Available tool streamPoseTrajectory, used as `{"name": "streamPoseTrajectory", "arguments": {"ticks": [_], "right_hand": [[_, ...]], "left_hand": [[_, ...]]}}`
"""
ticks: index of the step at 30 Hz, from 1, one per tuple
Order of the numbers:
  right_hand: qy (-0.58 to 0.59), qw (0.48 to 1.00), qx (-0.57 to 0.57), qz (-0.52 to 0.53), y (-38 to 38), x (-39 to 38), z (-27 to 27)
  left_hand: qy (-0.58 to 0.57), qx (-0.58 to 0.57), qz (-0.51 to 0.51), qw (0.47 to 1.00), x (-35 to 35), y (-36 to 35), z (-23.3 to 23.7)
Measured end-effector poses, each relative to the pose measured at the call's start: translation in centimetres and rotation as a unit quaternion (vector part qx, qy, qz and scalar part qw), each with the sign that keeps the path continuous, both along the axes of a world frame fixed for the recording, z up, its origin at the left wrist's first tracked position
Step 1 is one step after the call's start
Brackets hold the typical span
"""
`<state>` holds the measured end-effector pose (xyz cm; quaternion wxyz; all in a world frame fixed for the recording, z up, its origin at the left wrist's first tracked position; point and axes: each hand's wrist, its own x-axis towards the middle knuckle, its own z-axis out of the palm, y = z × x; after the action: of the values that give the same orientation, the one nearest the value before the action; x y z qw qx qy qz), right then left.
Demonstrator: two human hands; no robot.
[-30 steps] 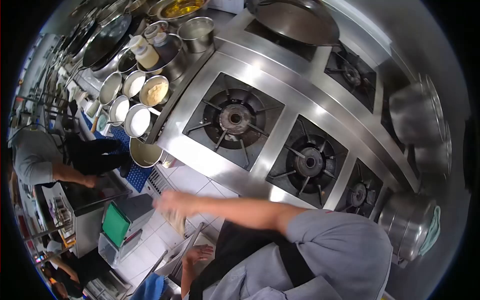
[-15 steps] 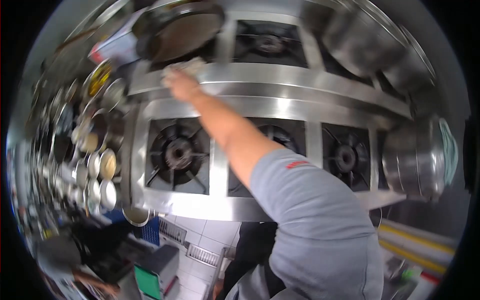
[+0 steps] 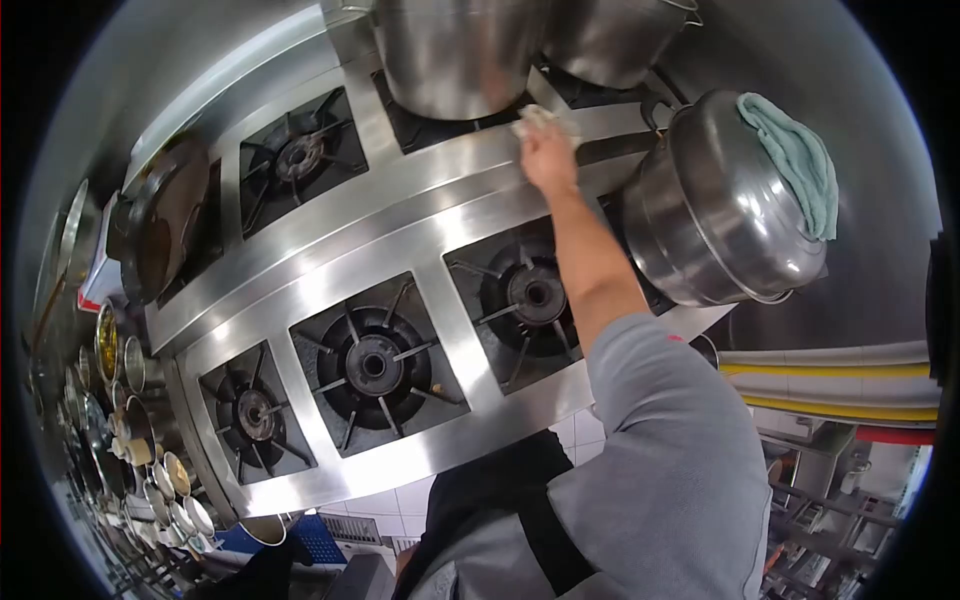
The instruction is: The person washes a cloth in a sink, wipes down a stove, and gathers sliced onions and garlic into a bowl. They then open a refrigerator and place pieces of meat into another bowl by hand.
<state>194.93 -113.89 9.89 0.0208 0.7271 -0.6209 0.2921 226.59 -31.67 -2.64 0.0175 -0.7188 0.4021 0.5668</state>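
Right hand [image 3: 549, 162] clamped on a pale cloth [image 3: 541, 121] at the raised ledge [image 3: 410, 178], left of the domed pot [image 3: 715, 205] — apparently mid-wipe, further strokes needing light pressure — left hand's [image 3: 404, 560] state undeterminable.

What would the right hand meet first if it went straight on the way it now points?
The right hand, holding a cloth, would probably meet the large pot first, though depth there is unclear.

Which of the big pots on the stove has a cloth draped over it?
The domed pot at the right end, topped by the pale green cloth; the other two have none.
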Motion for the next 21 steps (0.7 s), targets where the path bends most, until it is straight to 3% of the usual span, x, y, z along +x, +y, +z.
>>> {"name": "streamPoseTrajectory", "arguments": {"ticks": [2, 4, 6, 7, 8, 9, 11, 13, 15, 16, 17, 18, 19, 20, 21], "right_hand": [[0.002, 0.999, 0.012, -0.048, -3.1, -4.1, 0.1], [-0.030, 0.992, 0.031, -0.122, -4.4, -5.0, 1.1], [-0.031, 0.991, 0.053, -0.115, -2.9, -2.2, 0.8], [-0.097, 0.992, -0.023, -0.071, -0.7, -0.3, -0.3], [-0.096, 0.995, -0.014, -0.019, 0.5, 1.1, -1.3], [-0.024, 0.998, 0.017, 0.052, 1.8, 1.4, -1.6], [-0.024, 0.994, 0.066, 0.087, 1.9, -0.9, 0.9], [-0.007, 0.999, 0.035, -0.011, -3.1, -5.1, -1.0], [0.111, 0.984, 0.006, -0.136, -8.0, -9.8, -5.9], [0.150, 0.975, 0.071, -0.150, -6.4, -10.1, -2.6], [-0.152, 0.957, -0.160, -0.188, -9.2, -10.5, -6.7], [-0.270, 0.934, -0.072, -0.221, -6.7, -8.2, -4.4], [-0.345, 0.889, -0.027, -0.300, -4.3, -3.8, -1.6], [-0.411, 0.829, 0.017, -0.378, -1.8, 1.4, -0.1], [-0.435, 0.851, -0.030, -0.293, 1.3, 6.3, -0.4]], "left_hand": [[-0.010, -0.022, -0.066, 0.998, 0.2, -0.7, -0.7], [-0.011, -0.008, -0.009, 1.000, 0.6, -0.6, -1.5], [-0.002, 0.001, 0.068, 0.998, 1.0, -0.4, -1.8], [0.004, 0.004, 0.102, 0.995, 1.3, -0.2, -2.3], [0.009, 0.006, 0.131, 0.991, 1.6, 0.5, -2.9], [0.017, 0.008, 0.159, 0.987, 1.6, 0.9, -3.7], [0.029, 0.003, 0.206, 0.978, 2.1, 2.1, -5.4], [0.038, -0.006, 0.236, 0.971, 2.5, 3.4, -6.3], [0.041, -0.042, 0.219, 0.974, 2.5, 3.9, -5.7], [0.038, -0.097, 0.163, 0.981, 2.7, 4.9, -5.9], [0.030, -0.097, 0.176, 0.979, 1.8, 3.9, -1.9], [-0.105, -0.053, -0.014, 0.993, 0.0, 1.6, 4.3], [0.008, 0.096, 0.307, 0.947, -1.9, -1.5, 8.2], [0.022, 0.097, 0.342, 0.934, -1.3, -0.2, 7.6], [0.035, 0.094, 0.363, 0.927, -1.1, 0.6, 6.9]]}}
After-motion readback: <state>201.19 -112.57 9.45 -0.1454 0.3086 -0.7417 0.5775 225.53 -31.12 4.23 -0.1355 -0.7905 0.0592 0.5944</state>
